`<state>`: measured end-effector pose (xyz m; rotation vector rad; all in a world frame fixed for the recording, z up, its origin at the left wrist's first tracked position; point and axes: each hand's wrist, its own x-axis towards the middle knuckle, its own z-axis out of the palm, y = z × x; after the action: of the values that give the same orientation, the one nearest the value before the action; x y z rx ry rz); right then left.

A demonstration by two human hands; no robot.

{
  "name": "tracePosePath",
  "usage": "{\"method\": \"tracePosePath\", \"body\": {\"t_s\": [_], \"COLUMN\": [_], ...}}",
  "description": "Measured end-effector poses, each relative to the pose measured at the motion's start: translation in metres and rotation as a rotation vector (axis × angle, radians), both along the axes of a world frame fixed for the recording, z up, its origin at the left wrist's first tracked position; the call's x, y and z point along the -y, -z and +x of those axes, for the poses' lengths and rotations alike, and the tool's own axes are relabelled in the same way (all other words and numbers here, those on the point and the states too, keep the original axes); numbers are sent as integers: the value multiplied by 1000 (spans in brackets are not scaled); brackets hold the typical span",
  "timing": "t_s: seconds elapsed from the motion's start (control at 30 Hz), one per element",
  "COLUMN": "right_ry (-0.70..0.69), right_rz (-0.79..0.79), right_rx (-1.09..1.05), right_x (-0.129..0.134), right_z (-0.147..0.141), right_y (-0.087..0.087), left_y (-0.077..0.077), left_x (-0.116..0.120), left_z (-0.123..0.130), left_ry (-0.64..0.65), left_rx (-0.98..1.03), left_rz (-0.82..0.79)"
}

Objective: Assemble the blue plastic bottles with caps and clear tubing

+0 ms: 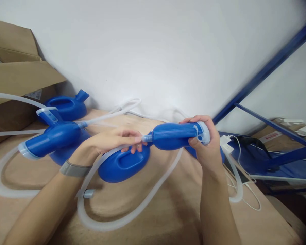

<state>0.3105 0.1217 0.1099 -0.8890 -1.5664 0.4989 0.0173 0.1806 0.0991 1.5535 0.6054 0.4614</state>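
My right hand (206, 136) is wrapped around a blue plastic urinal head (174, 134), held sideways above the table with its clear-rimmed mouth to the right. At its narrow left end is a clear ribbed connector (147, 138). There my left hand (124, 139) pinches the end of a translucent hose (132, 216), which loops down toward me and back up. Whether the hose is fully pushed on is hidden by the fingers. Below my left hand lies a blue urinal bottle (124, 166) with a moulded handle. A grey hose fitting (88, 193) rests near my left forearm.
More blue urinal heads (56, 137) with hoses lie at the left, beside another blue bottle (68, 107). An open cardboard box (15, 78) stands at the far left. A white charger (226, 144) with cables and a blue metal frame (267, 64) are at the right.
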Motion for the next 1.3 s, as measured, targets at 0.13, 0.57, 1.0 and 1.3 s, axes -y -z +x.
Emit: {"method": "tracePosePath", "body": {"t_s": [0.13, 0.57, 1.0, 1.3], "right_ry": [-27, 77, 328, 264], "right_rz": [30, 167, -36, 22], "right_rx": [34, 9, -465, -457], "right_x": [3, 4, -32, -19], "right_z": [1, 13, 28, 15], "right_y": [-5, -8, 15, 4], "left_y": [0, 4, 7, 24], "left_x": [3, 13, 32, 18], "left_z": [4, 19, 32, 52], "left_ry": [34, -274, -570, -546], "left_rx": [-24, -89, -297, 316], "left_rz": [-27, 444, 454, -83]}}
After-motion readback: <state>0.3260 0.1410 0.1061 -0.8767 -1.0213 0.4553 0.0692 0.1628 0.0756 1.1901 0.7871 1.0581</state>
